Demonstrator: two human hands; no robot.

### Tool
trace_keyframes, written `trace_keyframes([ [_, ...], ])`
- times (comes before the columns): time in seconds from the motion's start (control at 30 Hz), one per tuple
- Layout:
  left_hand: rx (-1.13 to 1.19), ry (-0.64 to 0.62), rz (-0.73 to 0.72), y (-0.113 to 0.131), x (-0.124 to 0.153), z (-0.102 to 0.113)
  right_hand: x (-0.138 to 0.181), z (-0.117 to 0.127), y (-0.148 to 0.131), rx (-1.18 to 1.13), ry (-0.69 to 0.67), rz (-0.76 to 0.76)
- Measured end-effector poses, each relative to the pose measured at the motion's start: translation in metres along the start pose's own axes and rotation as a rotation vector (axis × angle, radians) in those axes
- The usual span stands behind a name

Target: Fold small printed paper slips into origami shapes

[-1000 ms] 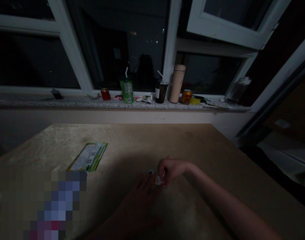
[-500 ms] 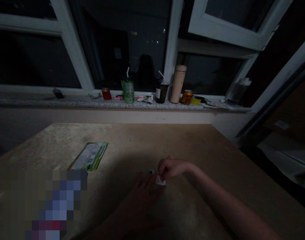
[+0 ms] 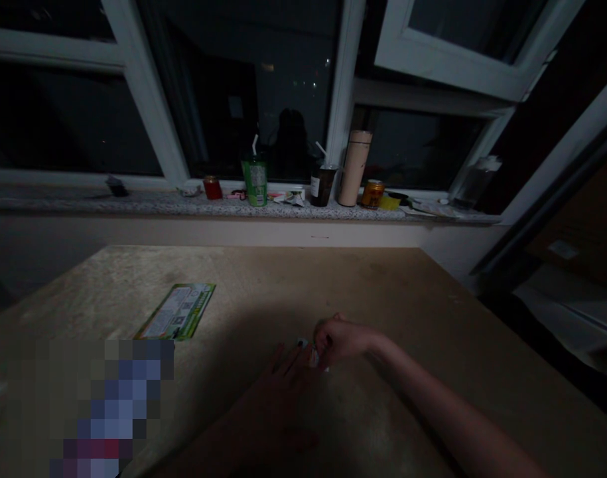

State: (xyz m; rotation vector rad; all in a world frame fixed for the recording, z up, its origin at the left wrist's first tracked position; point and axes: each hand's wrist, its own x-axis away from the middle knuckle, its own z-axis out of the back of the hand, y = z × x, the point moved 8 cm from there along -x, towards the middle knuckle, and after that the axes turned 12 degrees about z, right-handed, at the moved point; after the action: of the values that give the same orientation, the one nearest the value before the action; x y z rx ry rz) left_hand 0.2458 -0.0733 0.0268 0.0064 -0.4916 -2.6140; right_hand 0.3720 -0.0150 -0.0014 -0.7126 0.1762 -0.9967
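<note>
Left hand is spread wide on the bench, right hand curled over a small printed wrapper between them, can't tell if it's pinched. Print's unreadable. Green packet off left shows QR-looking squares, text too tiny.

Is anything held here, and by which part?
Cannot be told: the left hand is spread partly over a small printed piece, and the right hand curls at it, hiding any pinch.
</note>
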Motion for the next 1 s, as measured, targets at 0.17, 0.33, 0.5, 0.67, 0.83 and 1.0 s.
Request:
trace_keyframes([
  [0.17, -0.022, 0.001, -0.042, -0.016, 0.004, 0.004, 0.001, 0.001, -0.003, -0.012, 0.008, 0.003],
  [0.33, -0.096, 0.008, -0.025, -0.025, 0.003, 0.003, -0.002, 0.001, -0.005, 0.021, -0.044, -0.015],
  [0.5, -0.119, 0.042, 0.014, -0.022, 0.004, 0.001, -0.005, 0.002, -0.007, 0.043, -0.073, -0.025],
  [0.67, -0.090, 0.108, 0.092, -0.012, 0.010, -0.006, -0.005, 0.002, -0.006, 0.034, -0.090, -0.071],
  [0.83, -0.045, 0.050, 0.105, -0.009, 0.014, -0.014, -0.005, -0.001, -0.003, -0.001, -0.077, -0.061],
  [1.0, -0.010, 0.027, 0.103, -0.011, 0.013, -0.009, -0.004, -0.001, -0.004, 0.014, -0.062, -0.016],
])
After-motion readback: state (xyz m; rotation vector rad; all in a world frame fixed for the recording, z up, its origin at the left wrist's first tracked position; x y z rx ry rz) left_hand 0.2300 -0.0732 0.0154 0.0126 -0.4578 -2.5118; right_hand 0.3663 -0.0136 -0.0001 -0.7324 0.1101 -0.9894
